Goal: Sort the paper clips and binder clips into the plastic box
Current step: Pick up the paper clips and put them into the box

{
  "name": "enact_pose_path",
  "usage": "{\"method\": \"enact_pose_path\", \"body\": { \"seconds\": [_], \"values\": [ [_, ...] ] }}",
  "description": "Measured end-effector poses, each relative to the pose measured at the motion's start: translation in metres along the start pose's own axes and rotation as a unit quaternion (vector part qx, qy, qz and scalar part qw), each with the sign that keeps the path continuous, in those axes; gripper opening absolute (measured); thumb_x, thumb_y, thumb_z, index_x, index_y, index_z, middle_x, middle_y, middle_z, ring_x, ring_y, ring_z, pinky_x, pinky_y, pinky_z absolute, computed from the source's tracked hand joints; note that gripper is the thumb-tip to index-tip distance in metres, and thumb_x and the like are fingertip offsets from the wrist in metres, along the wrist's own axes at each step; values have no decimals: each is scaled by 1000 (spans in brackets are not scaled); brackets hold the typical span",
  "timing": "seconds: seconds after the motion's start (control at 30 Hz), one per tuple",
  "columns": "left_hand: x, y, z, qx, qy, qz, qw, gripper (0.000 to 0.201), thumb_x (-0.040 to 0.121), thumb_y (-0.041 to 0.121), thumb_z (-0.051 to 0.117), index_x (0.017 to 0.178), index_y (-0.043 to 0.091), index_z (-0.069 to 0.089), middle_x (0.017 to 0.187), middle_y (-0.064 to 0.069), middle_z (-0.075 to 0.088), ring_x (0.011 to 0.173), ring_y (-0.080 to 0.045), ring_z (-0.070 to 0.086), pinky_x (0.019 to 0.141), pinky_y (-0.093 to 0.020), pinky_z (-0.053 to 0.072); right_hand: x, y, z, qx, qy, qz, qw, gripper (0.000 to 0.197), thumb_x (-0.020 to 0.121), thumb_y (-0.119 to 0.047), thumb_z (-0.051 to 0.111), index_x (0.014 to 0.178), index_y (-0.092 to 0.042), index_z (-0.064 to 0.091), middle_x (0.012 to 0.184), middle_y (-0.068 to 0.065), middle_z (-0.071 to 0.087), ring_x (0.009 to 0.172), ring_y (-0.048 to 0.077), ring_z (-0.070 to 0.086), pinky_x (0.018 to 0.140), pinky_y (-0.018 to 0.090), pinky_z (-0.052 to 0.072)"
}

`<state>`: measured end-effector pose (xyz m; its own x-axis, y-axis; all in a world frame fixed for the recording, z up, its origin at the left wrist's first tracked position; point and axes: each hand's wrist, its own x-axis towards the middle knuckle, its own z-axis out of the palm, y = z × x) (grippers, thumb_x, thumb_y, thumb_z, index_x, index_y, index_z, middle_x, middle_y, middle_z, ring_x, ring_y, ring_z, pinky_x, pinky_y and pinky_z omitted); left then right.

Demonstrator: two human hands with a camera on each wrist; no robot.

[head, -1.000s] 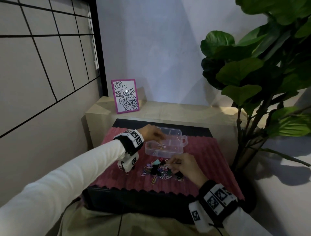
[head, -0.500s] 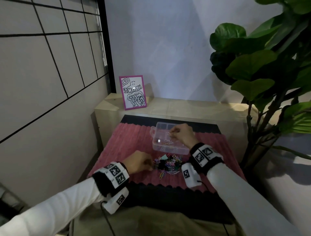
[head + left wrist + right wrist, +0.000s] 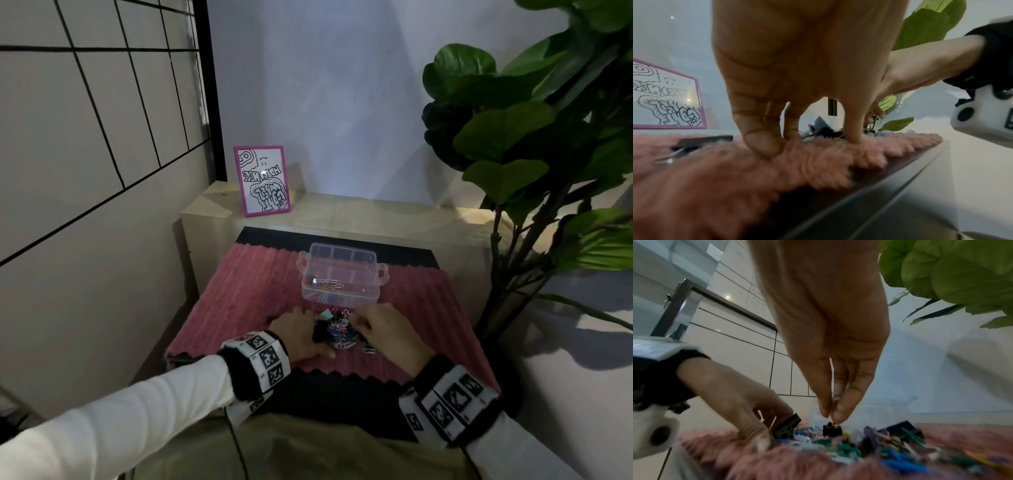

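Both hands are now down at the pile of clips [image 3: 337, 330], which lies on the pink rug [image 3: 246, 294] just in front of the clear plastic box [image 3: 342, 274]. Half a second earlier the right hand [image 3: 387, 334] was up over the box; it has come back to the right side of the pile. The left hand [image 3: 296, 335] was already at the pile's left edge and stays there.

In the right wrist view the right hand's thumb and fingertips [image 3: 840, 415] are pressed together, pointing down, with a small yellowish bit between them just above a black binder clip [image 3: 832, 430]; whether they have hold of that clip cannot be told. In the same view the left hand's fingers are curled round another black binder clip [image 3: 788, 426] at the edge of the pile. In the left wrist view its fingertips [image 3: 764, 144] press into the rug.

The box stands open, with a few paper clips [image 3: 329, 286] in its near left compartment. Behind it a pink-framed picture [image 3: 262, 181] leans on a wooden ledge [image 3: 376, 212], and a large leafy plant [image 3: 513, 144] stands to the right.
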<state>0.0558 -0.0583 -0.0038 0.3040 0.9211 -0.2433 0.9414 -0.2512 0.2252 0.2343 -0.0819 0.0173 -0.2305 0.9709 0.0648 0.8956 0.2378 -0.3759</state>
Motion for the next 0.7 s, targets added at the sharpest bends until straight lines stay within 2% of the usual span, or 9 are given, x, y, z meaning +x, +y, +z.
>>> {"method": "enact_pose_path", "body": {
  "seconds": [0.13, 0.27, 0.3, 0.37, 0.43, 0.5, 0.6, 0.7],
  "values": [
    [3, -4, -8, -15, -12, 21, 1000, 54, 78, 40, 65, 111, 0, 51, 119, -20, 56, 107, -34, 56, 87, -40, 47, -8, 5, 10, -30, -42, 8, 999, 23, 86, -8, 54, 107, -12, 63, 112, 7, 62, 102, 25, 60, 84, 35, 48],
    [6, -12, -20, -14, -45, 43, 998, 39, 80, 28, 66, 107, 0, 59, 113, -18, 64, 104, -31, 60, 87, -35, 47, -6, 3, 16, -51, -48, -5, 998, 34, 85, -22, 60, 118, -15, 57, 120, 3, 55, 113, 21, 52, 89, 36, 45],
    [6, -14, -22, -16, -51, 46, 998, 36, 79, 26, 66, 106, 1, 61, 112, -16, 65, 104, -29, 61, 84, -31, 47, -5, 1, 17, -55, -54, -7, 997, 39, 84, -26, 61, 121, -15, 56, 122, 2, 53, 116, 19, 49, 91, 35, 44],
    [7, -18, -24, -35, -60, 54, 996, 31, 78, 22, 67, 104, 4, 64, 109, -14, 68, 100, -27, 63, 71, -21, 46, -2, -2, 18, -73, -64, -11, 995, 44, 83, -27, 61, 124, -14, 52, 124, 2, 50, 119, 19, 45, 92, 36, 42],
    [9, -23, -24, -67, -73, 58, 993, 27, 77, 17, 68, 102, 5, 65, 106, -15, 69, 93, -27, 66, 51, -10, 43, 0, -4, 19, -91, -67, -20, 993, 44, 83, -26, 61, 124, -12, 50, 124, 3, 49, 118, 19, 44, 90, 36, 43],
    [9, -28, -22, -104, -87, 60, 989, 25, 77, 13, 68, 100, 4, 65, 103, -17, 69, 77, -25, 68, 41, -7, 42, -1, -2, 20, -92, -61, -32, 993, 42, 82, -23, 62, 120, -11, 49, 122, 3, 49, 116, 19, 44, 87, 36, 43],
    [9, -35, -17, -167, -87, 72, 979, 21, 78, 6, 67, 97, -1, 65, 89, -14, 69, 45, -1, 57, 41, -9, 47, -3, 4, 21, -76, -48, -55, 994, 35, 80, -18, 63, 112, -11, 51, 117, 3, 52, 111, 19, 48, 84, 34, 42],
    [9, -42, -15, -223, -93, 75, 967, 19, 79, 4, 66, 97, -2, 64, 69, 4, 60, 40, 7, 55, 45, -9, 48, -5, 8, 18, -69, -44, -75, 994, 25, 81, -20, 63, 103, -11, 53, 109, 1, 56, 104, 18, 51, 79, 32, 41]
  ]
}}
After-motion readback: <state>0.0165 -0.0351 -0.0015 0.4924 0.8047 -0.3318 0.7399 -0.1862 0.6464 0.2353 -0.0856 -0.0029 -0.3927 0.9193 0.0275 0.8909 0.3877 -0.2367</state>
